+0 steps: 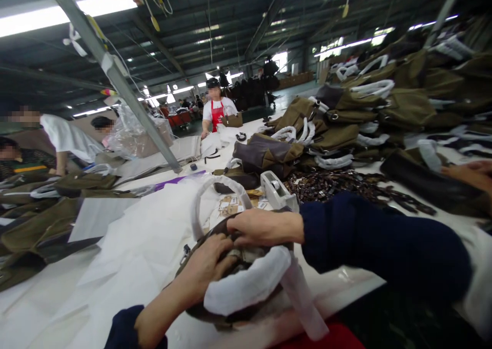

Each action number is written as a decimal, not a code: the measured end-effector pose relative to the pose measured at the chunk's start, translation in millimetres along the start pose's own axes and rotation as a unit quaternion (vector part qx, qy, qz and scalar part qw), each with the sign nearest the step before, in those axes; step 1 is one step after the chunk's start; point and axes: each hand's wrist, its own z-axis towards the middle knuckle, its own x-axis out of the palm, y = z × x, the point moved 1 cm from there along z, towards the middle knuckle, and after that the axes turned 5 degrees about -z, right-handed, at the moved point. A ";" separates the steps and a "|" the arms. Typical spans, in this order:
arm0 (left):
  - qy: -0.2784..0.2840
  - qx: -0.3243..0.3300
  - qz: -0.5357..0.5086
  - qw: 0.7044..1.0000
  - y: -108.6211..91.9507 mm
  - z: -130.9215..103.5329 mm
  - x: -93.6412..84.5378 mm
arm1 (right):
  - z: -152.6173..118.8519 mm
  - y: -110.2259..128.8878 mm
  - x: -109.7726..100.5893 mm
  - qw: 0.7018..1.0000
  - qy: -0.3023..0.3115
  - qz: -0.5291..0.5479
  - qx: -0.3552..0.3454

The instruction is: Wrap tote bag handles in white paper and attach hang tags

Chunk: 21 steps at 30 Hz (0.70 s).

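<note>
A dark olive bag (221, 315) sits on the white table in front of me, its two handles wrapped in white material. The far handle (197, 205) arches up, and the near one (246, 287) curves over the opening. My left hand (207, 262) reaches over the bag's left rim, fingers bent into the opening. From the right, my right hand (255, 227) meets it at the far rim, its fingers curled. Both hands touch the bag at its mouth; what their fingertips grip is hidden. A translucent white strip (305, 298) hangs at the bag's right side.
White sheets (130, 246) spread over the table at left. Beyond my right hand stand a tape dispenser (277, 189) and a heap of dark straps (338, 187). Olive bags (407, 103) are piled at right. A person's hand (471, 177) is at the right edge.
</note>
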 end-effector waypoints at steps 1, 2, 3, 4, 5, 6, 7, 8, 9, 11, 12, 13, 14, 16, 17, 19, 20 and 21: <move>-0.014 -0.007 -0.020 1.000 -1.6 -1.3 0.2 | -5.5 1.0 -2.3 1.000 0.009 -0.001 -0.010; -0.030 -0.015 -0.040 0.999 -4.9 -2.9 0.2 | -10.5 1.4 -3.5 1.000 0.024 -0.009 -0.016; -0.046 -0.022 -0.061 0.997 -9.4 -5.0 -0.1 | -14.7 1.1 -3.8 0.999 0.041 -0.022 -0.012; -0.061 -0.030 -0.084 0.994 -14.4 -7.6 -1.0 | -17.9 0.0 -3.5 0.998 0.059 -0.037 0.000; -0.073 -0.038 -0.109 0.991 -19.2 -10.6 -2.5 | -20.0 -1.6 -2.8 0.996 0.076 -0.050 0.016; -0.083 -0.048 -0.132 0.987 -23.4 -13.9 -4.5 | -21.3 -3.3 -2.0 0.994 0.089 -0.057 0.032; -0.090 -0.060 -0.148 0.983 -26.7 -17.4 -6.9 | -22.0 -4.7 -1.4 0.993 0.094 -0.060 0.042; -0.091 -0.071 -0.155 0.981 -28.9 -20.6 -9.3 | -22.2 -5.6 -0.9 0.993 0.094 -0.062 0.046; -0.089 -0.081 -0.151 0.981 -30.5 -23.4 -11.6 | -22.2 -5.6 -0.7 0.993 0.090 -0.065 0.045; -0.073 -0.095 -0.123 0.985 -32.3 -26.2 -15.0 | -22.2 -2.8 -1.1 0.995 0.068 -0.073 0.029; -0.062 -0.098 -0.104 0.988 -33.3 -25.9 -16.1 | -22.3 -0.4 -1.7 0.995 0.054 -0.079 0.014; -0.049 -0.098 -0.081 0.991 -34.4 -24.2 -16.7 | -22.4 2.4 -2.3 0.995 0.037 -0.088 -0.008; -0.035 -0.096 -0.053 0.993 -35.7 -21.2 -17.0 | -22.4 5.0 -2.8 0.994 0.017 -0.098 -0.034; -0.004 -0.089 0.008 0.996 -37.8 -12.5 -17.1 | -21.3 7.1 -2.4 0.992 -0.021 -0.109 -0.067; 0.013 -0.085 0.029 0.996 -38.0 -7.5 -16.9 | -20.2 6.0 -1.3 0.992 -0.038 -0.110 -0.057; 0.041 -0.083 0.027 0.995 -35.9 1.5 -16.2 | -17.7 0.2 1.9 0.993 -0.055 -0.104 0.003; 0.043 -0.087 0.010 0.995 -33.5 4.8 -15.7 | -17.2 -3.0 3.1 0.993 -0.061 -0.099 0.036; 0.035 -0.090 -0.011 0.995 -30.4 7.1 -15.0 | -17.9 -5.1 3.3 0.991 -0.074 -0.100 0.053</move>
